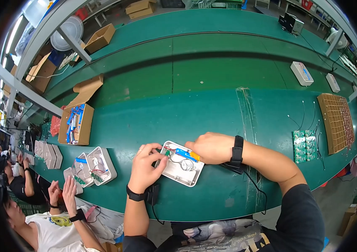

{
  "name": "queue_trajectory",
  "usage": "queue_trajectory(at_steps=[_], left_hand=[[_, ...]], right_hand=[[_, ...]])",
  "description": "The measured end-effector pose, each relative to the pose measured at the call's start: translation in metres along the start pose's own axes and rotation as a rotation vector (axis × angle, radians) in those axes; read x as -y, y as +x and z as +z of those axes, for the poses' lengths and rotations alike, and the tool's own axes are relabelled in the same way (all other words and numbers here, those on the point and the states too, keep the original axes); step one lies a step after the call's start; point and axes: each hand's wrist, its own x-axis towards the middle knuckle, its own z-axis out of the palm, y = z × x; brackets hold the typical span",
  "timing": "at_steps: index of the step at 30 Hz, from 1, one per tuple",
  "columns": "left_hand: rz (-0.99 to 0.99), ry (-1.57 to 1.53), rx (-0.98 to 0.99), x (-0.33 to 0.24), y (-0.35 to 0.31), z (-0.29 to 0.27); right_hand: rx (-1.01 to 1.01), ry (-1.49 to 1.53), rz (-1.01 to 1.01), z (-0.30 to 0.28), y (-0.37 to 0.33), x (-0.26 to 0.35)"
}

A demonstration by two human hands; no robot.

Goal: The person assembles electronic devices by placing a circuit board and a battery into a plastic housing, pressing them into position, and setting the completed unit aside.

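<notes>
A white plastic casing (182,178) lies tilted on the green table in front of me. Inside it are a blue cylindrical battery (182,153), a small green circuit board (167,153), thin wires and a round white part (186,165). My left hand (147,164) is closed at the casing's left rim, its fingertips beside the circuit board. Across the upper right corner lies my right hand (213,148), curled closed by the battery's end and a yellow-orange piece (194,156). Its fingertips are hidden, so what they grip cannot be made out.
To the left stand a cardboard box (87,126) of blue batteries and several filled white casings (108,164). Rightward lie green circuit boards (304,146) with wires and a brown gridded tray (333,122). A co-worker's hands (69,195) are at the lower left.
</notes>
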Motion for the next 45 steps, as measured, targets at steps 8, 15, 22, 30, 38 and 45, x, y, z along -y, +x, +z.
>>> queue_trajectory(at_steps=[8, 15, 22, 30, 38, 45], left_hand=[[-0.242, -0.351, 0.16, -0.007, 0.002, -0.002], [-0.146, -0.369, 0.063, -0.008, -0.002, 0.032], [-0.089, -0.365, 0.077, -0.016, -0.003, 0.035], [-0.044, -0.355, 0.077, -0.017, -0.003, 0.031], [-0.096, -0.357, 0.083, -0.014, -0.002, 0.021], [0.125, -0.153, 0.047, -0.009, -0.006, 0.011]], right_hand=[[-0.039, 0.032, -0.067, -0.029, -0.012, 0.005], [-0.413, -0.153, -0.263, 0.006, 0.0, 0.029], [-0.374, -0.29, -0.223, 0.0, -0.003, 0.038], [-0.283, -0.294, -0.178, 0.003, -0.001, 0.039], [-0.301, -0.272, -0.155, 0.007, 0.003, 0.037], [-0.34, -0.16, -0.139, 0.011, 0.006, 0.031]])
